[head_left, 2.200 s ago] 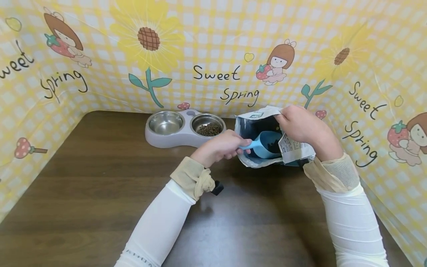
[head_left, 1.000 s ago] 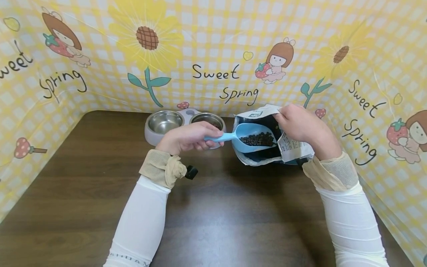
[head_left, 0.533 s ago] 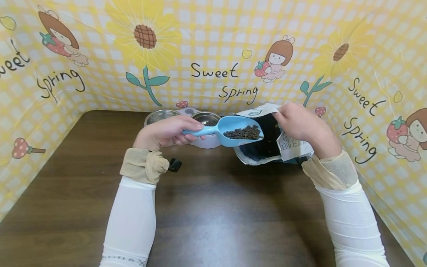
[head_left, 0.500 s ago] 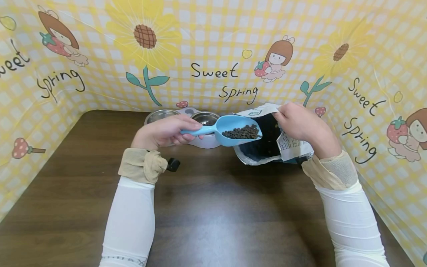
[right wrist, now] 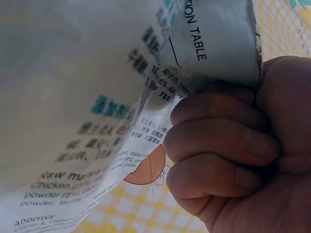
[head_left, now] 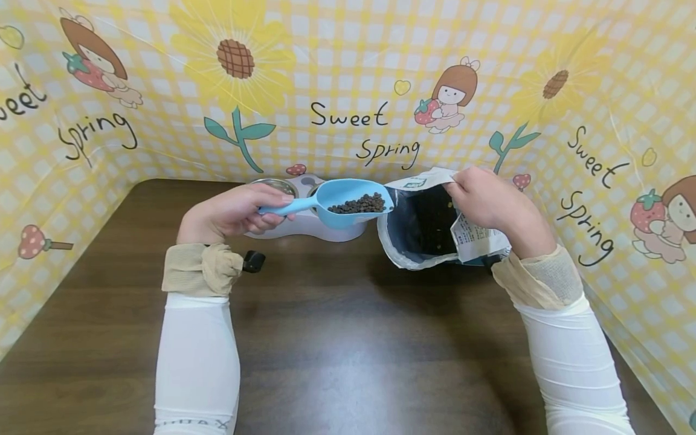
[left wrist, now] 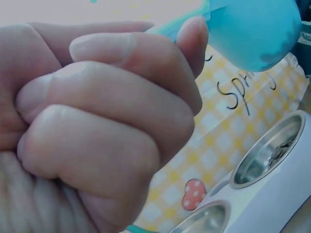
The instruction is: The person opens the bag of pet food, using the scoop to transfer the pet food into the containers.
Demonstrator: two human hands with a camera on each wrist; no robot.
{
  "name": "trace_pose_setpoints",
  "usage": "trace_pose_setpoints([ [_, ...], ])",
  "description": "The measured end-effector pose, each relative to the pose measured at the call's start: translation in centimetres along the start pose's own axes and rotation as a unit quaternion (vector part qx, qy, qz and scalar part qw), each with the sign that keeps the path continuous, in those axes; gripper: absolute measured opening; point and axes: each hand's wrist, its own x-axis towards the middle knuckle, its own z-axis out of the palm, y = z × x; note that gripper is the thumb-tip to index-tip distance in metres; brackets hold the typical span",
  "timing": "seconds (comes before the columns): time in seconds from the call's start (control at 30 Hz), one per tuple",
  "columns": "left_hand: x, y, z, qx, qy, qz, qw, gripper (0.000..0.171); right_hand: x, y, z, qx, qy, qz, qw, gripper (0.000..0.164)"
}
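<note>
My left hand grips the handle of a light blue scoop, fingers curled round it. Brown kibble fills part of the scoop, which is held over the right side of a pale double pet bowl and hides most of that bowl. In the left wrist view some kibble shows in one steel bowl. My right hand pinches the top edge of a pet food bag, whose mouth gapes toward the left. Kibble lies dark inside the bag.
A brown wooden table carries the bowls and the bag near its back edge. Behind and at both sides hangs a yellow checked cloth with printed flowers and lettering.
My left hand has drawn the scoop, loaded with kibble, out of the bag and leftward over the double bowl. My right hand stays on the bag's edge.
</note>
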Motion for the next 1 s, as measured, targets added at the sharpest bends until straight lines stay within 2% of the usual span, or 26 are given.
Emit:
trace_pose_setpoints([
  [0.17,-1.1,-0.2,-0.8,-0.002,0.013,-0.003,0.9999,0.034,0.0,0.0,0.1,0.000,0.000,0.002,1.000,0.046],
  [0.57,-4.3,-1.3,-3.3,0.009,0.098,-0.014,0.9951,0.032,0.0,0.0,0.1,-0.003,0.003,-0.004,1.000,0.047],
  [0.7,-5.2,-1.7,-4.0,0.012,0.114,-0.014,0.9933,0.031,-0.1,-0.1,0.1,-0.001,0.000,-0.001,1.000,0.047],
  [0.87,-5.9,-2.3,-4.8,0.006,0.134,-0.007,0.9909,0.029,-0.1,-0.1,0.2,0.000,-0.002,-0.001,1.000,0.047],
  [1.0,-6.0,-2.9,-5.3,0.015,0.157,-0.003,0.9875,0.035,-0.1,-0.1,0.3,0.003,-0.001,-0.001,1.000,0.048],
])
